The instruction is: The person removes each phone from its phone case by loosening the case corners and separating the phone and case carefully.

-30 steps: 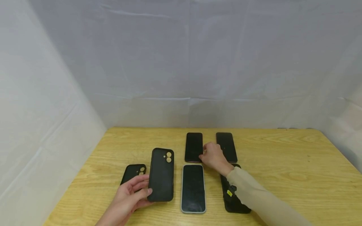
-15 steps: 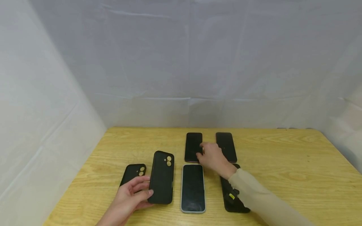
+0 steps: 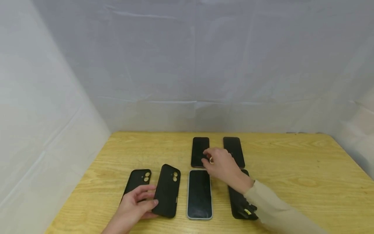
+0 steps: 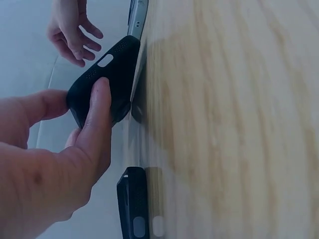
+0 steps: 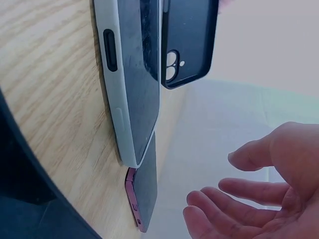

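Observation:
My left hand (image 3: 132, 204) grips a black phone case (image 3: 167, 191) by its lower left side, thumb on the near face. The case leans, with two round camera holes at its upper right; in the left wrist view its lower edge is close to the wood. My right hand (image 3: 223, 165) is held above the table with fingers loosely bent and nothing between them, as the right wrist view shows. In the head view its fingertips overlap a dark phone (image 3: 199, 150) at the back. Below that lies a phone in a pale case (image 3: 200, 196), screen up.
Another black phone case (image 3: 136, 178) lies behind my left hand, partly covered. A second dark phone (image 3: 234, 146) is at the back right. One more flat black object (image 3: 237, 203) lies under my right wrist. White sheeting (image 3: 194, 81) hangs round the wooden table (image 3: 298, 172).
The case in my left hand has tipped over to the right and its top has come down. My right hand has drawn slightly back towards me, its thumb and fingers moving apart.

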Tool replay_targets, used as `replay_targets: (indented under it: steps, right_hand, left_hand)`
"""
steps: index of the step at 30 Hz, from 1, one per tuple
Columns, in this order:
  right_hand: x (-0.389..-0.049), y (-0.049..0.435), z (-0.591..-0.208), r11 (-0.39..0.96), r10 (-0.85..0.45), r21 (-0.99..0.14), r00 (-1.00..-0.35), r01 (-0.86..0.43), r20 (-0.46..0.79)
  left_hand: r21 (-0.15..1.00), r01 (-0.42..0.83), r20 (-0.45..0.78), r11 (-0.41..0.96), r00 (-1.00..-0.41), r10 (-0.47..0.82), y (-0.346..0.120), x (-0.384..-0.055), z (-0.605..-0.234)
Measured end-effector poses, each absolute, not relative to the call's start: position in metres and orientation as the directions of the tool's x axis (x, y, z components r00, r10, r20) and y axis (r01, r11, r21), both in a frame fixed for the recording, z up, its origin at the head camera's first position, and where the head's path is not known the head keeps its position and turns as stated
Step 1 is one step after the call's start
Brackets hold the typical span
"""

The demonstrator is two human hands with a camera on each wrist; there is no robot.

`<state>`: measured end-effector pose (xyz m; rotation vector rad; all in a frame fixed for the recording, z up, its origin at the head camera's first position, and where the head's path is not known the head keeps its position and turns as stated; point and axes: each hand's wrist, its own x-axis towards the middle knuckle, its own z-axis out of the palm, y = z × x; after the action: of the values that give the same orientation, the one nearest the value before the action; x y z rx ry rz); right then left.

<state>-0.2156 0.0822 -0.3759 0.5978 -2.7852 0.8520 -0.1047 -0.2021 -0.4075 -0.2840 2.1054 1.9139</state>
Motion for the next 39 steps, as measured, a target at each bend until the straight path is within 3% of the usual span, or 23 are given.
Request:
replay_targets:
  steps: [9,14,20,31,39]
  right_hand:
    - [-0.209,0.096,-0.375,0.75,-0.316,-0.525,-0.915,-0.403,0.251]
    - [-0.207,0.1,-0.377,0.737,-0.334,-0.522,-0.902,-0.43,0.272]
    - [-0.205,0.1,-0.377,0.738,-0.341,-0.516,-0.899,-0.436,0.273]
    - [-0.202,0.102,-0.378,0.728,-0.342,-0.527,-0.899,-0.438,0.275]
    - [-0.201,0.103,-0.378,0.731,-0.327,-0.538,-0.907,-0.42,0.264]
  left_hand:
    - [0.909,-0.321,-0.32,0.266,-0.946,-0.049,-0.201,-0.103,-0.406]
    - [0.829,-0.291,-0.275,0.478,-0.956,-0.105,-0.2,-0.104,-0.405]
    - [0.685,-0.197,-0.213,0.701,-0.975,-0.065,-0.201,-0.107,-0.404]
    - [0.605,-0.162,-0.207,0.78,-0.977,-0.042,-0.197,-0.108,-0.403]
    - [0.611,-0.14,-0.185,0.779,-0.982,-0.031,-0.196,-0.108,-0.405]
